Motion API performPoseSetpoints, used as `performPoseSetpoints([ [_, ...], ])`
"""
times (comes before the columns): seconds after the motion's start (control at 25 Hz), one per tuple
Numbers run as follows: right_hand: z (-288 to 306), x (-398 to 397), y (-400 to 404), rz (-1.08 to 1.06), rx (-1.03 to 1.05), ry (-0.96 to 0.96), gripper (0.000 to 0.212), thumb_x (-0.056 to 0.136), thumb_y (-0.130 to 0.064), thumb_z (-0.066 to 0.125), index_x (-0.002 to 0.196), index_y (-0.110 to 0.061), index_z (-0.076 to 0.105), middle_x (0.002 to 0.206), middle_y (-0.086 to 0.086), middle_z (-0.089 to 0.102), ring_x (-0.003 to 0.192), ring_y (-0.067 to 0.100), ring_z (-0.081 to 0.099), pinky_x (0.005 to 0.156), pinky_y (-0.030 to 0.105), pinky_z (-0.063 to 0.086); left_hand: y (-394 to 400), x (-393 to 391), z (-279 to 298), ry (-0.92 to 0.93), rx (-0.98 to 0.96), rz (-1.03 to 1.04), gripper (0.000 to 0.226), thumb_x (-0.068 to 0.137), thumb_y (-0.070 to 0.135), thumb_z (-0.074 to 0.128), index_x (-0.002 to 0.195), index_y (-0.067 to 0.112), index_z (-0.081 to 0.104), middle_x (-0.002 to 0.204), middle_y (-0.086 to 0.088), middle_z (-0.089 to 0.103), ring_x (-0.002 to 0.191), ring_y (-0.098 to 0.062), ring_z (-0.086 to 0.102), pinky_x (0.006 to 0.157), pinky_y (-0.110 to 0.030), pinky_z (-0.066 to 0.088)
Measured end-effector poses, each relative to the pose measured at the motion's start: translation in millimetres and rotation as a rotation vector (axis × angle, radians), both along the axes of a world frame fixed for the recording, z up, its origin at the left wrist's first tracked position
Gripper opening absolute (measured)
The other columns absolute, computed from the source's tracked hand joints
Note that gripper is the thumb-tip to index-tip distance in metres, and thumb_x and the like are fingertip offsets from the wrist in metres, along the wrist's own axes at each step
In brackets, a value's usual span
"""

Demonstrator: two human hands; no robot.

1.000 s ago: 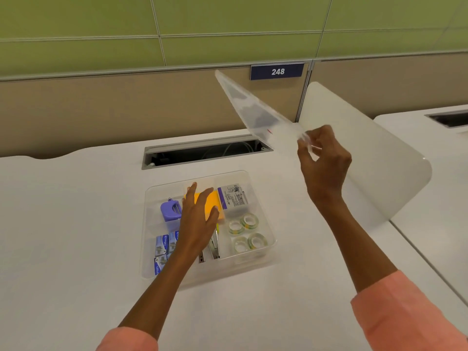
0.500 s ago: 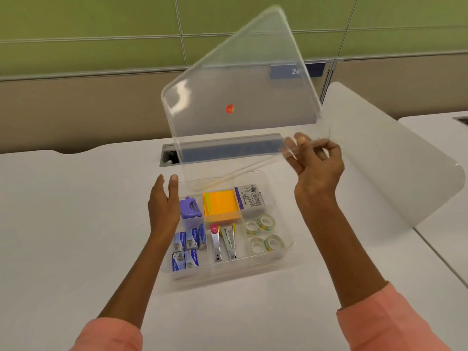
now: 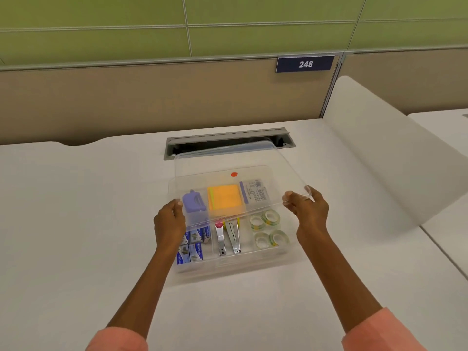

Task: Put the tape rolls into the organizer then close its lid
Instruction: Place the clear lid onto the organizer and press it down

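The clear lid (image 3: 228,178), standing nearly upright half a second ago, is now lying almost flat above the organizer (image 3: 235,264), and the left hand (image 3: 169,225), which was open and free beside the box, is now taking hold of the lid's left edge. The right hand (image 3: 307,211) is pinching the lid's near right corner between thumb and fingers, so both hands are gripping the lid at its near side. The lid is hovering over the far half of the box, tilted a little, with a red dot (image 3: 234,174) showing near its far middle; its near edge is not yet seated on the rim. Four tape rolls (image 3: 269,230) are sitting in the near right compartment of the organizer, uncovered. Beside them, in the middle compartment, two metal clips (image 3: 229,236) are lying, and small blue boxes (image 3: 192,245) are filling the near left one. Under the lid an orange notepad (image 3: 224,198) and a purple sharpener (image 3: 193,201) are showing through. The organizer is resting on a white desk (image 3: 76,224).
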State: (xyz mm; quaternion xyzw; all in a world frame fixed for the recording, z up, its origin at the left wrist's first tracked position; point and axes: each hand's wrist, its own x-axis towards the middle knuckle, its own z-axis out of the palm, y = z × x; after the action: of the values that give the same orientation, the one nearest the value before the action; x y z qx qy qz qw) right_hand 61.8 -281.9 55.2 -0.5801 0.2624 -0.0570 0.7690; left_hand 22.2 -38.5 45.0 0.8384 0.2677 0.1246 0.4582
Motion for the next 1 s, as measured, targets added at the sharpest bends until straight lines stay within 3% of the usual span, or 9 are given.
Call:
performPoseSetpoints([
  [0.08,-8,-8,0,0.038,-0.164,0.039,0.066,0.073,-0.007,0.072,0.132,-0.014,0.041,0.109,0.022,0.066,0.082,0.031,0.068,0.095,0.043,0.052,1,2,-4,0.020,0.024,0.012,0.036,0.096,0.019,0.032,0.110,-0.005,0.055,0.113,-0.027,0.061,0.103,-0.039,0.057,0.088,-0.041,0.044],
  [0.16,-10,-17,-2,0.076,-0.278,0.052,0.065,0.075,-0.013,0.072,0.133,-0.013,0.042,0.106,0.020,0.066,0.075,0.026,0.066,0.095,0.042,0.051,4,1,-8,0.029,0.053,0.019,0.035,0.096,0.018,0.032,0.098,-0.005,0.058,0.105,-0.029,0.062,0.097,-0.041,0.058,0.085,-0.045,0.044],
  [0.24,-12,-23,-5,0.100,-0.405,0.065,0.062,0.076,-0.020,0.072,0.131,-0.014,0.045,0.106,0.015,0.065,0.086,0.026,0.062,0.094,0.037,0.048,8,-2,-13,0.023,0.095,0.035,0.033,0.096,0.017,0.032,0.085,-0.004,0.056,0.101,-0.030,0.061,0.093,-0.044,0.058,0.085,-0.050,0.044],
  [0.4,-16,-31,-3,0.148,-0.533,0.034,0.053,0.075,-0.024,0.073,0.123,-0.014,0.052,0.097,0.005,0.058,0.089,0.020,0.054,0.081,0.028,0.041,13,-17,-22,0.008,0.131,0.068,0.032,0.095,0.016,0.035,0.093,-0.009,0.056,0.107,-0.031,0.059,0.093,-0.043,0.057,0.083,-0.050,0.046],
  [0.52,-25,-35,-2,0.143,-0.545,0.034,0.044,0.075,-0.023,0.073,0.115,-0.014,0.057,0.094,0.005,0.058,0.089,0.020,0.054,0.077,0.028,0.038,18,-28,-25,0.023,0.093,0.117,0.031,0.094,0.018,0.040,0.105,-0.004,0.058,0.114,-0.027,0.061,0.103,-0.042,0.058,0.090,-0.048,0.045],
  [0.8,-41,-45,-10,0.117,-0.461,0.052,0.032,0.077,-0.014,0.071,0.108,-0.014,0.063,0.089,0.003,0.055,0.084,0.018,0.053,0.079,0.028,0.041,24,-45,-34,0.005,-0.081,0.157,0.029,0.088,0.023,0.054,0.109,0.006,0.063,0.106,-0.019,0.070,0.095,-0.035,0.066,0.093,-0.046,0.050],
  [1.0,-52,-59,-22,0.127,-0.314,0.084,0.026,0.079,-0.017,0.069,0.104,-0.019,0.066,0.096,0.008,0.065,0.089,0.027,0.060,0.087,0.038,0.048,25,-53,-36,-0.037,-0.193,0.155,0.029,0.086,0.025,0.056,0.110,0.010,0.063,0.112,-0.015,0.068,0.101,-0.030,0.065,0.096,-0.046,0.048],
])
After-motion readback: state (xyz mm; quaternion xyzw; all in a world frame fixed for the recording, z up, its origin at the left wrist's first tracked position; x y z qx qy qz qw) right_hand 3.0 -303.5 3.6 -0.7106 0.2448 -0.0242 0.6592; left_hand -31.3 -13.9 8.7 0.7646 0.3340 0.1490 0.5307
